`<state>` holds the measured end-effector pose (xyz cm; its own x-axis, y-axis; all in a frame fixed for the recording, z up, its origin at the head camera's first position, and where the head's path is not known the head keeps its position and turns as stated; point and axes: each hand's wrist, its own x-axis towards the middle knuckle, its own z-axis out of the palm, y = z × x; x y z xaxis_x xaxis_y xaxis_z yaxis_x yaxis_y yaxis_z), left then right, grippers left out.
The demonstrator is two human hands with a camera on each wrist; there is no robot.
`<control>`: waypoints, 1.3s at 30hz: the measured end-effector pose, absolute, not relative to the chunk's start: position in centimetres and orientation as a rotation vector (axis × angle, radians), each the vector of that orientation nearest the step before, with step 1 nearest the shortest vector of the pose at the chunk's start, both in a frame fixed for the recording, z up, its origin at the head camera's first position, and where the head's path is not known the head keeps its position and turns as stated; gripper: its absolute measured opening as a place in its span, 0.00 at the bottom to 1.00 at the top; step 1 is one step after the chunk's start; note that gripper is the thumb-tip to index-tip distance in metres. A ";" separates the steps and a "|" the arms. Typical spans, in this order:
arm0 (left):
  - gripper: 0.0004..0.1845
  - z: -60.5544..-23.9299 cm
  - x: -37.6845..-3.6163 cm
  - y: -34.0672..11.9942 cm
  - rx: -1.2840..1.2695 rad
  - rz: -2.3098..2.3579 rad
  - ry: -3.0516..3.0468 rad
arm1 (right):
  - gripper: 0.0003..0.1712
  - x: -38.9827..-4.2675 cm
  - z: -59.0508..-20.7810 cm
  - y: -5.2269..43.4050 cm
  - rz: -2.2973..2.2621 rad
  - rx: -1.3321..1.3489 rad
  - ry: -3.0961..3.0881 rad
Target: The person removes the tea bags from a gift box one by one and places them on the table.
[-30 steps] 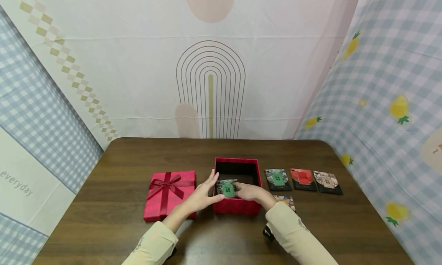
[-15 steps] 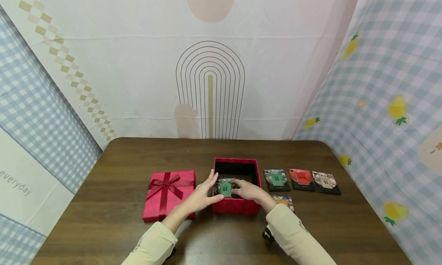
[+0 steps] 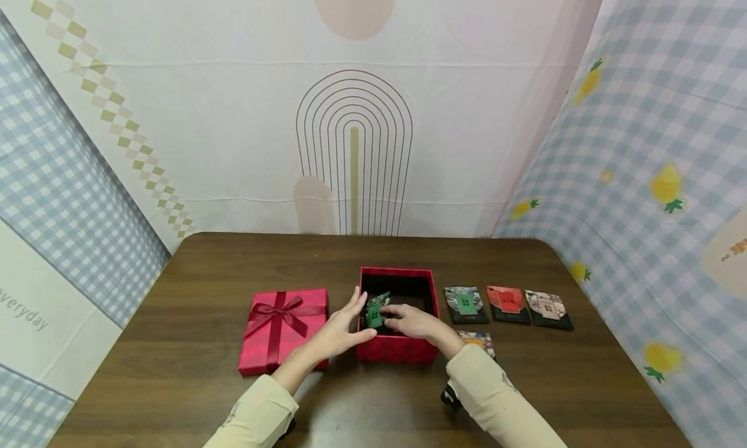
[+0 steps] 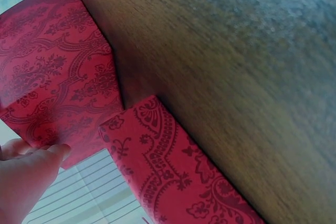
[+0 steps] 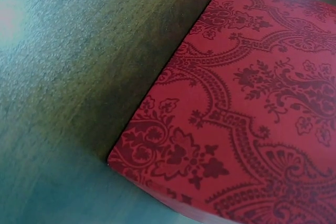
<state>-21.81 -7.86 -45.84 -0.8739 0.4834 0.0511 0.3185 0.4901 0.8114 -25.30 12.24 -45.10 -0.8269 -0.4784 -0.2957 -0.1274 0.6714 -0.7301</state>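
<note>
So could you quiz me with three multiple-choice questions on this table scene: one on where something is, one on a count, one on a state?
1. Where is the lid?
A. left of the box
B. on the box
C. right of the cards

2. How many cards lie in the row right of the box?
A. one
B. three
C. six

3. The box is:
A. closed
B. open
C. tipped over

Answers:
1 A, the bowed lid lies flat to the left.
2 B, green, red and beige.
3 B, its dark inside shows, both hands at a card there.

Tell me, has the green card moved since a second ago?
Yes. The green card has tilted and shifted left and down into the red box, toward its left wall.
</note>
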 end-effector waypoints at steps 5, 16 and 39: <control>0.42 -45.8 -21.8 -7.9 0.697 1.330 2.545 | 0.21 -25.3 -45.1 12.3 -0.994 -0.456 2.393; 0.41 -45.8 -21.7 -7.9 0.688 1.346 2.532 | 0.21 -25.1 -45.1 12.4 -1.192 -0.387 2.453; 0.42 -45.8 -21.8 -7.8 0.677 1.327 2.541 | 0.25 -23.8 -43.0 16.6 -1.701 -0.201 2.498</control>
<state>-21.76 -7.84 -45.83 -0.8761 0.4807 0.0370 0.3049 0.4931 0.8148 -23.81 16.62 -43.01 -0.9848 -0.1726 -0.0184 -0.0461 0.3623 -0.9309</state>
